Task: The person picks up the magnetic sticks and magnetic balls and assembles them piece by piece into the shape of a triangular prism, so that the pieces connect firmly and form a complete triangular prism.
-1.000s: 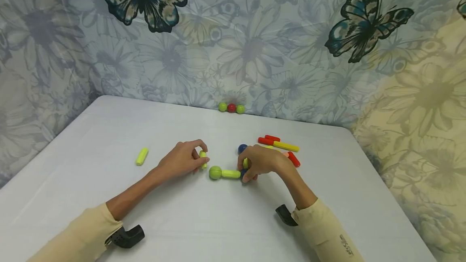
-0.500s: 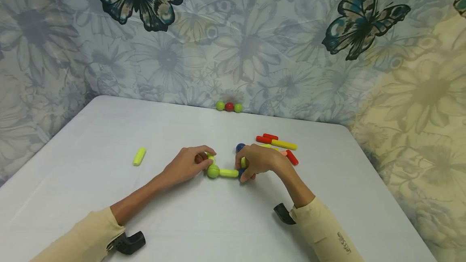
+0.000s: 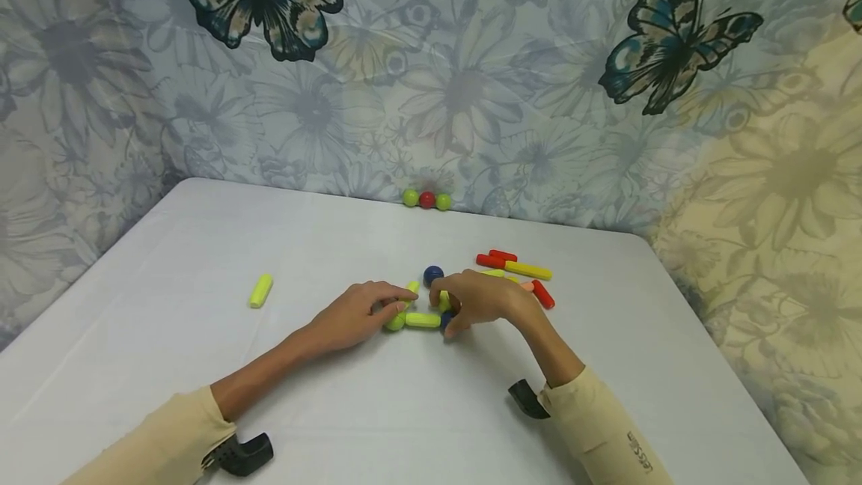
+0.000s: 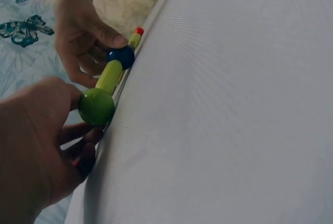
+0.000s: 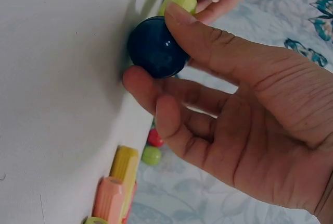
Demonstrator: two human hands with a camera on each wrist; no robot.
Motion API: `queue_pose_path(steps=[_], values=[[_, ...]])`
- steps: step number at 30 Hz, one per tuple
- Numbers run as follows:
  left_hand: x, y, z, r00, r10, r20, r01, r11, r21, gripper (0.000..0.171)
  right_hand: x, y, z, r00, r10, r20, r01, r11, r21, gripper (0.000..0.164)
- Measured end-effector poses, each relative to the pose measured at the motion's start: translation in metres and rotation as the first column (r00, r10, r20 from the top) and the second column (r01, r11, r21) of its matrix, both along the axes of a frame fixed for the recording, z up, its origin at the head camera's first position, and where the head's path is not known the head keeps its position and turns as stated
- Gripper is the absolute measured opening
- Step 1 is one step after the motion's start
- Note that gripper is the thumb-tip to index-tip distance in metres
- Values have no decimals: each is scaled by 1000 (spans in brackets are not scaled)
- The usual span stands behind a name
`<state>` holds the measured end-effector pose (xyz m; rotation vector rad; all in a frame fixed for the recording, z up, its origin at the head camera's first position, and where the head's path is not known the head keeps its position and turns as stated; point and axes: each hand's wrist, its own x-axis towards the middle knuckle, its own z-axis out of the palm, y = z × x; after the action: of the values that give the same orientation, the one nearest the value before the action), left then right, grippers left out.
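Yellow-green sticks and balls form a partial frame on the table. In the head view, my left hand (image 3: 357, 315) pinches a short yellow-green stick (image 3: 413, 287) between thumb and index finger, at the green ball (image 4: 97, 107). Another yellow-green stick (image 3: 423, 320) joins that ball to a near blue ball (image 5: 157, 47). My right hand (image 3: 481, 296) grips this blue ball, thumb on one side and fingers on the other. A further yellow-green stick (image 3: 444, 300), partly behind my right fingers, points towards a second blue ball (image 3: 434, 275). Whether the pinched stick's ends are joined is hidden.
A loose yellow-green stick (image 3: 261, 291) lies to the left. Red sticks (image 3: 542, 295), a yellow stick (image 3: 528, 270) and others lie beyond my right hand. Green and red balls (image 3: 427, 200) line the back edge of the white table (image 3: 323, 414), by the patterned cloth.
My left hand has moved right, bringing its stick to the green ball; the stick now slants away to the right. The far blue ball has shifted left. My right hand has stayed almost in place.
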<state>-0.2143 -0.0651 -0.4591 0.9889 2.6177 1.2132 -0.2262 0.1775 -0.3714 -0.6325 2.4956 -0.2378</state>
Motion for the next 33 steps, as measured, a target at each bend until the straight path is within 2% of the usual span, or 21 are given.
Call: queue_pose_path(steps=[4, 7, 13, 16, 20, 23, 27, 33], values=[[1, 2, 1, 1000, 5, 17, -5, 1000, -26, 32, 2, 1, 0, 999, 50, 1, -50, 999, 9, 46], [0, 3, 1, 1000, -1, 13, 2, 999, -35, 32, 3, 1, 1, 999, 52, 18, -52, 999, 6, 51], [-5, 0, -4, 999, -16, 42, 16, 1000, 2, 33, 2, 3, 4, 997, 54, 47, -55, 998, 25, 57], [-8, -3, -8, 999, -26, 33, 25, 999, 36, 35, 1, 4, 4, 997, 50, 65, -52, 998, 25, 54], [-10, -5, -12, 999, -44, -14, 44, 997, 56, 43, 1, 4, 3, 996, 53, 77, -54, 998, 11, 44], [-11, -7, -15, 995, -74, -61, 77, 996, 45, 52, 1, 5, 3, 995, 61, 83, -62, 998, 4, 41], [-11, -8, -19, 989, -109, -97, 114, 993, 40, 55, 1, 6, 4, 993, 66, 94, -66, 998, -4, 43], [-12, -7, -21, 991, -107, -77, 112, 992, 55, 52, -1, 13, 5, 993, 37, 109, -38, 999, 4, 39]])
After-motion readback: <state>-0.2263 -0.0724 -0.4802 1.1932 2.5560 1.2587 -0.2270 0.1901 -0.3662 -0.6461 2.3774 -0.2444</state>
